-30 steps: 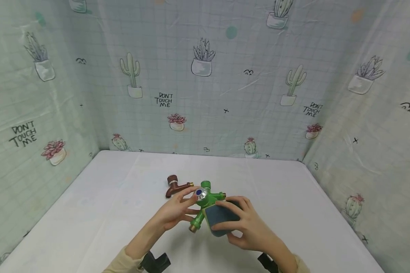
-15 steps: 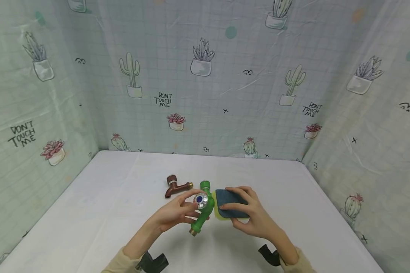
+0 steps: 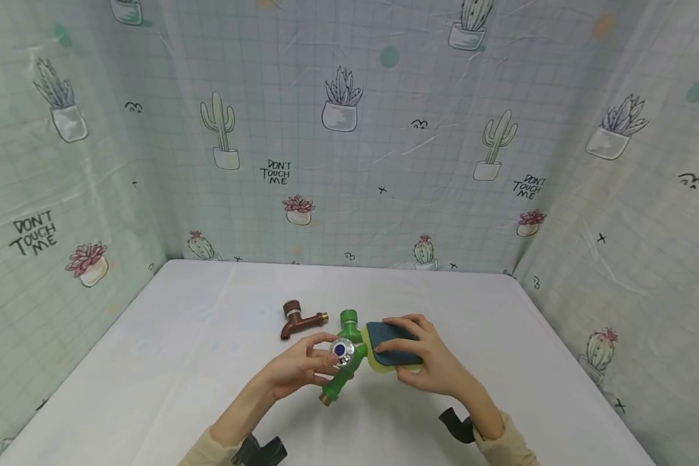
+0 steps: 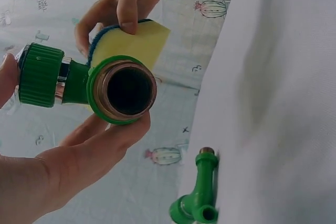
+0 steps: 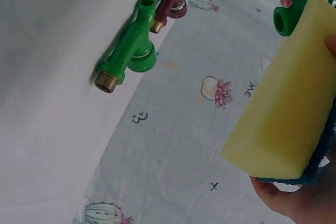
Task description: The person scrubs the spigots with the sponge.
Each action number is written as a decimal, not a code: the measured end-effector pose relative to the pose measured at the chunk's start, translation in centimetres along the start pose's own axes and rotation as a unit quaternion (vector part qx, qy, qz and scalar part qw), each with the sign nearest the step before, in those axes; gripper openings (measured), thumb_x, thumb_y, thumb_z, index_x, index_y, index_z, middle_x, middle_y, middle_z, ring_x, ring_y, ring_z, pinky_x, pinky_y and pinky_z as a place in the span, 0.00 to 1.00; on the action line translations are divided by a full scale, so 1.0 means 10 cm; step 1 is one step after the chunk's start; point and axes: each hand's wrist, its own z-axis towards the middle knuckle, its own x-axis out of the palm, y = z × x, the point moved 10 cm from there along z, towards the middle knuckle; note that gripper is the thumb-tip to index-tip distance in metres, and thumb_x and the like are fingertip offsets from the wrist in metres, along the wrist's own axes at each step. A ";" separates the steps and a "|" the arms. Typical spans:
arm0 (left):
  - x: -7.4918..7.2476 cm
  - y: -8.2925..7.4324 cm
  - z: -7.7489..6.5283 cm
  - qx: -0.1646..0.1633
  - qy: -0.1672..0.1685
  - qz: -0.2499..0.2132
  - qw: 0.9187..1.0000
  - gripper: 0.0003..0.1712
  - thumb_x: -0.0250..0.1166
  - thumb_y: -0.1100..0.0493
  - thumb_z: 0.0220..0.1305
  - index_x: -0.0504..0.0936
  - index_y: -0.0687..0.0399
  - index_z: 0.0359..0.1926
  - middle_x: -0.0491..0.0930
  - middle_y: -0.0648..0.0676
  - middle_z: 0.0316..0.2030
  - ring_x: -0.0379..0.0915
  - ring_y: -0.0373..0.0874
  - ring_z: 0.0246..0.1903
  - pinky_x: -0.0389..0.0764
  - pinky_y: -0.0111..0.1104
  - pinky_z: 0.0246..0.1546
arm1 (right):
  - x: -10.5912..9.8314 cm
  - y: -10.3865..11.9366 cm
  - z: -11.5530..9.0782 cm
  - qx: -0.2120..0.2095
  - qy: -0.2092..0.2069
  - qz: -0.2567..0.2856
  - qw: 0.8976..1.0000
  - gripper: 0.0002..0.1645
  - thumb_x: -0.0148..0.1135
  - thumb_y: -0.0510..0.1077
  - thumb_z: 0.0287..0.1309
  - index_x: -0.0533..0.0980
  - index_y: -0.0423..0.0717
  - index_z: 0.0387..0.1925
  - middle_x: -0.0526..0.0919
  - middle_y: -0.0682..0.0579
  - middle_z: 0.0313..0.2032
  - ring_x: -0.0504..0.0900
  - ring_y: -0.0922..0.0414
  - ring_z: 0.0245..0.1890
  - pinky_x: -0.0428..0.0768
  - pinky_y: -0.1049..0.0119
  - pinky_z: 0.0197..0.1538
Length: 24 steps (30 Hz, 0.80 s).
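My left hand (image 3: pixel 303 369) grips a green tap (image 3: pixel 339 382) with a clear-and-chrome knob marked by a blue dot. Its thumb lies at the knob and its fingers run behind the body. In the left wrist view, the tap's round copper-coloured end (image 4: pixel 104 95) faces the camera, dark inside. My right hand (image 3: pixel 437 362) holds a sponge (image 3: pixel 393 343), yellow with a dark blue scouring side, fingers spread over the blue face and thumb below. The sponge's yellow side (image 5: pixel 283 103) is turned towards the held tap, its edge right beside the green body.
A second green tap (image 5: pixel 131 45) with a brass threaded end lies on the white table (image 3: pixel 221 362) behind the hands. Left of it lies a brown tap (image 3: pixel 297 320). Cactus-print cloth (image 3: pixel 384 149) hangs around the back and sides.
The sponge has moved from in front of the held tap to its right side, up and away from the lower end. The held tap has shifted slightly down and turned a little.
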 end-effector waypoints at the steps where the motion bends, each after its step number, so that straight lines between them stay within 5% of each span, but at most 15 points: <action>1: 0.00 0.00 0.00 0.001 0.001 -0.002 1.000 0.37 0.60 0.52 0.58 0.52 0.65 0.59 0.77 0.50 0.40 0.77 0.47 0.43 0.77 0.39 0.44 | 0.00 -0.03 -0.01 0.003 -0.003 -0.006 1.000 0.27 0.64 0.41 0.36 0.75 0.68 0.42 0.71 0.48 0.55 0.64 0.53 0.50 0.69 0.49 0.43; 9: 0.03 -0.02 0.00 0.006 0.020 -0.045 0.999 0.43 0.60 0.52 0.59 0.45 0.70 0.62 0.73 0.54 0.46 0.75 0.52 0.47 0.74 0.45 0.50 | 0.01 -0.14 -0.10 0.042 -0.013 -0.047 0.998 0.29 0.65 0.40 0.35 0.75 0.70 0.43 0.72 0.48 0.54 0.64 0.52 0.50 0.69 0.46 0.43; 16: 0.03 0.12 0.06 -0.047 0.006 -0.042 0.998 0.35 0.63 0.54 0.55 0.61 0.75 0.55 0.74 0.51 0.38 0.74 0.43 0.37 0.74 0.52 0.47 | -0.08 -0.06 -0.10 0.058 -0.047 -0.029 0.997 0.31 0.66 0.39 0.34 0.75 0.69 0.44 0.70 0.50 0.56 0.62 0.53 0.52 0.69 0.47 0.42; 24: -0.05 0.17 0.11 -0.062 -0.048 -0.015 0.997 0.38 0.59 0.61 0.59 0.45 0.69 0.60 0.73 0.57 0.43 0.77 0.44 0.39 0.76 0.32 0.35 | 0.00 0.13 -0.06 0.049 -0.034 -0.003 0.998 0.28 0.65 0.42 0.38 0.75 0.69 0.45 0.67 0.52 0.59 0.60 0.54 0.54 0.71 0.50 0.44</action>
